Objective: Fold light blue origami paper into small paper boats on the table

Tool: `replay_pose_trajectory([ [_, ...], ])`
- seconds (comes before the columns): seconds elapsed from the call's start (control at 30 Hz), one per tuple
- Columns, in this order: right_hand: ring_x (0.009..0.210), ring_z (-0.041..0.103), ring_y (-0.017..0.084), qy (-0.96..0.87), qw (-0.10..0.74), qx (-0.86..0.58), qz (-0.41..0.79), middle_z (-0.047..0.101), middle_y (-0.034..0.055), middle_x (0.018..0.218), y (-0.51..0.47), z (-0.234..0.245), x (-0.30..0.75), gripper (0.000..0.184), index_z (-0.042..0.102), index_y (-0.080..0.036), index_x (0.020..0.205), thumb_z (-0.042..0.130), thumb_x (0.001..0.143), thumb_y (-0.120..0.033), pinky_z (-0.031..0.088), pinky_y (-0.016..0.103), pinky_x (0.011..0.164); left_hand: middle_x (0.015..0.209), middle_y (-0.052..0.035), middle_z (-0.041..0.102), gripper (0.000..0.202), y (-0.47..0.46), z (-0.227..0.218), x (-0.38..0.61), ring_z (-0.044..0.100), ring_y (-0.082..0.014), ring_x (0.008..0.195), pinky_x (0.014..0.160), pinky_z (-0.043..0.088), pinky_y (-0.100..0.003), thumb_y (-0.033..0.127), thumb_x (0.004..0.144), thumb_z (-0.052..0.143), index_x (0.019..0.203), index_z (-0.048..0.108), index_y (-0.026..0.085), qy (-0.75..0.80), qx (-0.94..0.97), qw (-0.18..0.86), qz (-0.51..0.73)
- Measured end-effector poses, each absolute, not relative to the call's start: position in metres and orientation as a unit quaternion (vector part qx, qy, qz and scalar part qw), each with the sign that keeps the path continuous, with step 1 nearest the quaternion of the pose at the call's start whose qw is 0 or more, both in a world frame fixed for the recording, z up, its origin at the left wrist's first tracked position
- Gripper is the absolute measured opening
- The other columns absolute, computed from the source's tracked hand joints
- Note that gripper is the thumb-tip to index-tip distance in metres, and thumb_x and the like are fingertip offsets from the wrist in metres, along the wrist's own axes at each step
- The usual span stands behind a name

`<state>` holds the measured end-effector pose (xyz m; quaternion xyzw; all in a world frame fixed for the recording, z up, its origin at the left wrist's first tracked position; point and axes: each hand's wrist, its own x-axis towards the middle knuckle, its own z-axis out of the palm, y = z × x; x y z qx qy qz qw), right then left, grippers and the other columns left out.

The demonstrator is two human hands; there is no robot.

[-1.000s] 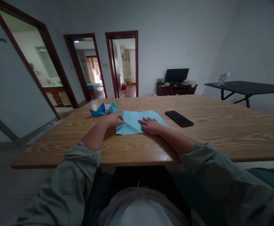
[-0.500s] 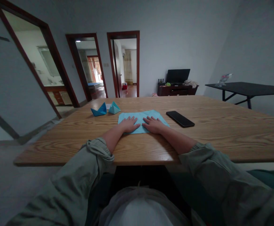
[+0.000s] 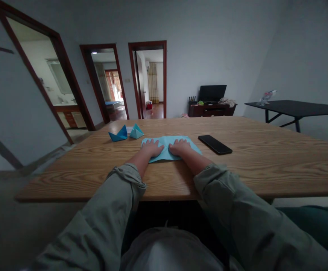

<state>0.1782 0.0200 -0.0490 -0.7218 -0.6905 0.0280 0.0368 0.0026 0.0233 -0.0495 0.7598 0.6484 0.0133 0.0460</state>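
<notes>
Head view: the left hand (image 3: 152,148) and right hand (image 3: 179,147) have drawn closer together, both open flat and gripping nothing, pressing the folded light-blue paper (image 3: 166,142) against the middle of the wooden tabletop (image 3: 265,169).

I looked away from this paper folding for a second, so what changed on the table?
The left hand moved right from the edge of the light blue paper sheet and now lies flat on it beside the right hand, which stayed on the sheet. The black phone and two blue origami pieces stayed put.
</notes>
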Motion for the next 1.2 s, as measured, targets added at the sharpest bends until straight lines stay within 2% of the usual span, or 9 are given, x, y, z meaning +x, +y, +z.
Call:
replay_pose_trajectory([
  [0.1,0.137,0.016,0.034,-0.755,0.048,-0.653,0.035,0.020,0.0143,0.151,0.026,-0.053,0.176,0.070,0.027,-0.017,0.144,0.018,0.087,-0.057,0.010,0.058,0.105,0.152,-0.0102,0.014,0.078,0.023,-0.050,0.005,0.013,-0.0356,0.138,0.107,0.011,-0.056,0.070,0.082,0.013,0.146,0.020,0.025,0.648,0.760,0.041,0.023],
  [0.23,0.136,0.018,0.033,-0.767,0.049,-0.639,0.034,0.021,0.0109,0.151,0.036,-0.056,0.195,0.068,0.028,-0.023,0.143,0.018,0.087,-0.060,0.011,0.058,0.104,0.153,-0.0095,0.014,0.078,0.024,-0.052,0.000,0.012,-0.0351,0.138,0.107,0.011,-0.056,0.071,0.081,0.014,0.145,0.021,0.026,0.641,0.766,0.041,0.029],
  [0.47,0.133,0.023,0.035,-0.711,0.060,-0.701,0.022,0.028,0.0160,0.147,0.048,-0.056,0.218,0.069,0.036,-0.020,0.139,0.020,0.086,-0.061,0.016,0.060,0.102,0.152,-0.0104,0.017,0.078,0.040,-0.057,-0.017,0.015,-0.0331,0.138,0.108,0.013,-0.054,0.072,0.081,0.015,0.145,0.021,0.028,0.655,0.754,0.037,0.034],
  [0.7,0.133,0.020,0.039,-0.690,0.059,-0.722,0.009,0.023,0.0139,0.150,0.049,-0.056,0.237,0.075,0.032,-0.019,0.142,0.020,0.083,-0.064,0.009,0.062,0.102,0.151,-0.0116,0.018,0.077,0.051,-0.055,-0.044,0.016,-0.0314,0.138,0.108,0.015,-0.053,0.068,0.084,0.017,0.145,0.022,0.022,0.669,0.742,0.043,0.027],
  [0.9,0.136,0.014,0.039,-0.704,0.055,-0.708,0.008,0.021,0.0146,0.150,0.033,-0.052,0.229,0.075,0.033,-0.017,0.141,0.019,0.084,-0.064,0.005,0.061,0.104,0.151,-0.0114,0.020,0.073,0.054,-0.053,-0.053,0.019,-0.0293,0.137,0.110,0.018,-0.044,0.063,0.086,0.023,0.143,0.027,0.018,0.655,0.754,0.043,0.028],
  [1.03,0.137,0.006,0.039,-0.763,0.057,-0.644,-0.004,0.019,0.0118,0.152,0.013,-0.053,0.199,0.072,0.035,-0.019,0.140,0.018,0.086,-0.063,-0.001,0.062,0.104,0.151,-0.0105,0.019,0.071,0.052,-0.052,-0.055,0.017,-0.0318,0.138,0.109,0.017,-0.049,0.061,0.086,0.023,0.143,0.028,0.018,0.661,0.748,0.046,0.030],
  [1.2,0.137,0.013,0.037,-0.800,0.044,-0.597,0.037,0.018,0.0098,0.152,0.004,-0.055,0.166,0.073,0.024,-0.025,0.145,0.018,0.085,-0.066,0.006,0.062,0.104,0.151,-0.0104,0.022,0.065,0.036,-0.040,-0.035,0.013,-0.0362,0.137,0.106,0.012,-0.060,0.056,0.086,0.031,0.140,0.033,0.020,0.666,0.746,0.017,0.023],
])
